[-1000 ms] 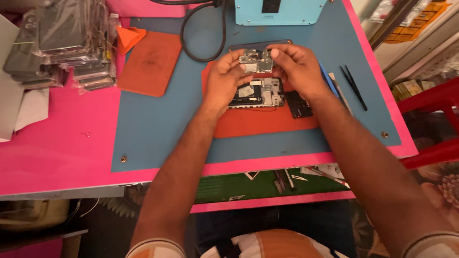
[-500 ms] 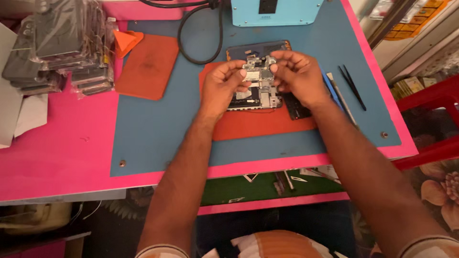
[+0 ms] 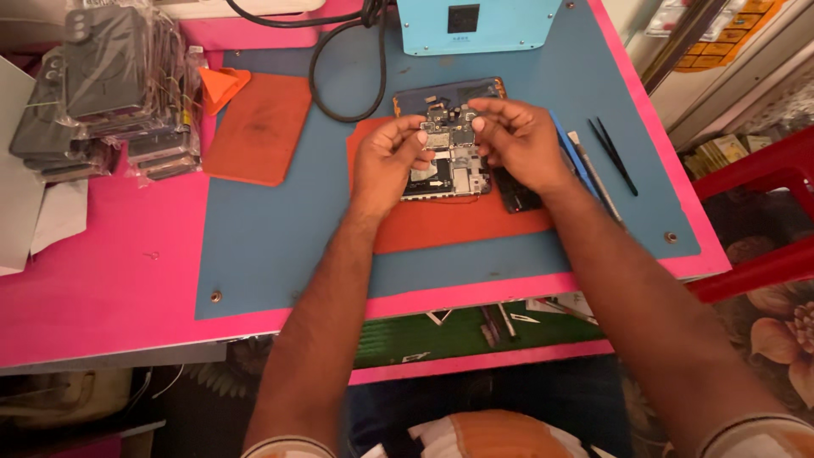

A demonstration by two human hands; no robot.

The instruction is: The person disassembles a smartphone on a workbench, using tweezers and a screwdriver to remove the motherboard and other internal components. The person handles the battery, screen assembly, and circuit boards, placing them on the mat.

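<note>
An opened phone point(image 3: 454, 174) with its inner parts bare lies on an orange mat point(image 3: 458, 220) on the blue work mat. Above it both hands pinch a small grey circuit board point(image 3: 448, 134). My left hand point(image 3: 388, 161) grips the board's left end between thumb and fingers. My right hand point(image 3: 519, 144) grips its right end. A dark back cover point(image 3: 445, 92) lies just behind the hands. A black slab-shaped part point(image 3: 517, 195) rests under my right wrist.
A second orange mat point(image 3: 259, 127) and an orange triangular pick point(image 3: 222, 85) lie to the left. Bagged phone covers point(image 3: 102, 85) are stacked at the far left. Black tweezers point(image 3: 615, 153) and thin tools point(image 3: 585, 165) lie to the right. A light-blue device point(image 3: 479, 24) and black cable point(image 3: 348, 76) sit behind.
The view has shifted slightly. Both hands stay on the small board above the opened phone, with only small finger movements.
</note>
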